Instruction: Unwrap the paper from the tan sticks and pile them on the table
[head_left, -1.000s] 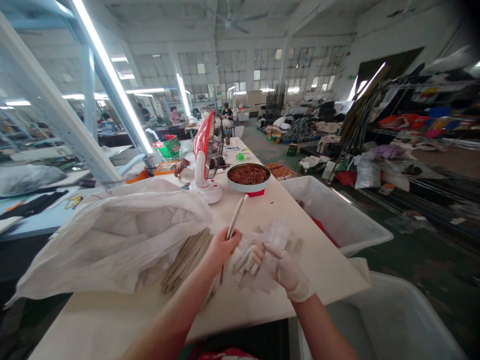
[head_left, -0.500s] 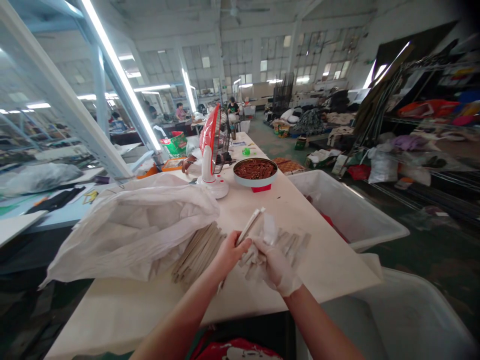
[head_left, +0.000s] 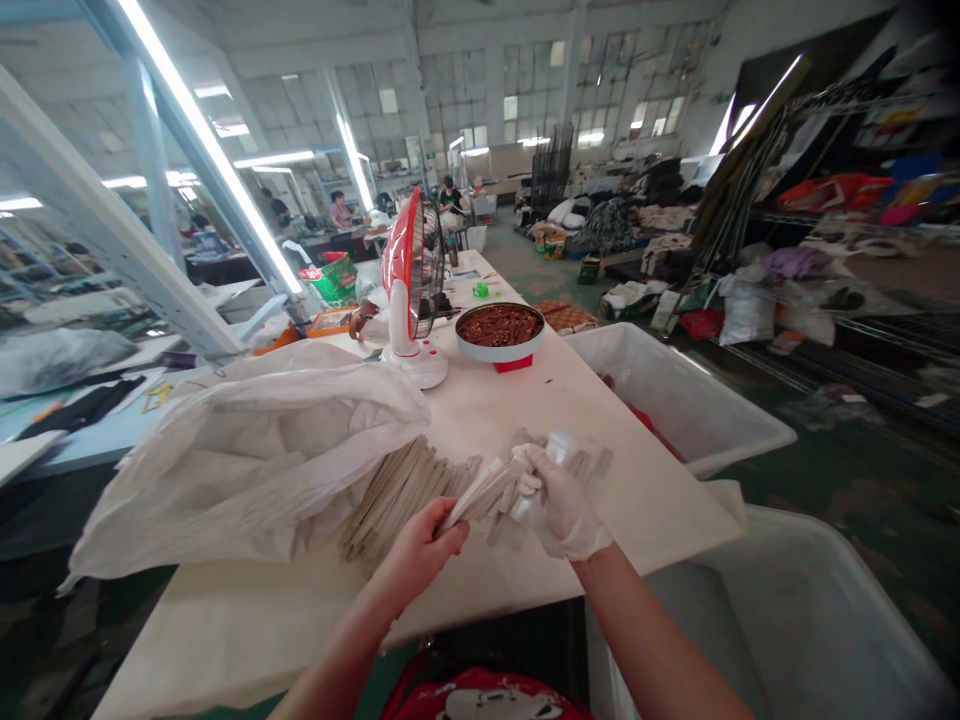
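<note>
Through the head camera I see my bare left hand (head_left: 420, 550) closed on one end of a pale strip (head_left: 484, 490), and my gloved right hand (head_left: 562, 505) gripping its far end among translucent wrapping. Plenty remains undone: a loose pile of beige strips (head_left: 390, 495) lies on the white table (head_left: 225, 640), against the white sack (head_left: 247, 460) at left, with a white plastic tub (head_left: 675, 400) beyond the table's right edge.

red cloth (head_left: 480, 698) cut off below, strip ends (head_left: 480, 495) hidden by right hand (head_left: 562, 505)
</note>
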